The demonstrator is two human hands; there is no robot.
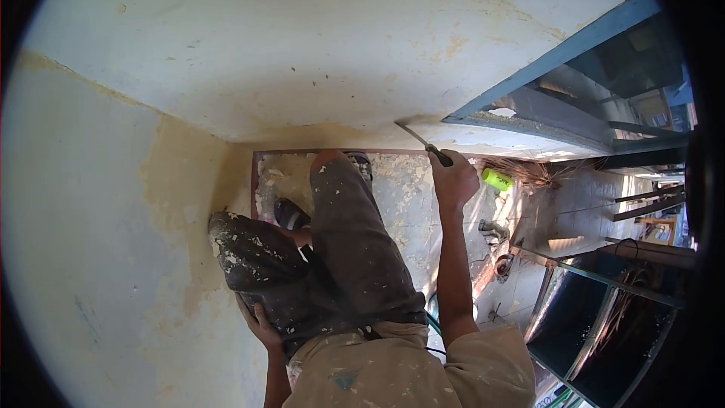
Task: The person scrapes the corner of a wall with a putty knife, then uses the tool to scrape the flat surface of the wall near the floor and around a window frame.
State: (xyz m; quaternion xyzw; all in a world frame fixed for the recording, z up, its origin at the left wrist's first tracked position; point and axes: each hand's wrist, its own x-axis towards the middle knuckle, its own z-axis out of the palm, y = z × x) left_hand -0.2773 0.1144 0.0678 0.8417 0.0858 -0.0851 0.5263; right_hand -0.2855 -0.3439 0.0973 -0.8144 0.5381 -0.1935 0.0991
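Observation:
My right hand (455,183) is closed around the dark handle of a scraper (412,134). The thin blade slants up and left, its tip at the lower part of the pale wall (325,45), close to the window frame's corner. My left hand (262,329) lies against the side of my bent thigh, fingers spread and partly hidden, holding nothing. Flakes of paint cling to my dark trousers (355,230). Tan patches show where the wall's coating is gone, above the floor and around the left corner.
Paint chips litter the tiled floor (404,189). A bright yellow-green cylinder (498,179) lies beside a bundle of dry broom bristles (540,172). A blue-grey window frame (555,57) rises at right. Below it stands a dark open shelf unit (604,313).

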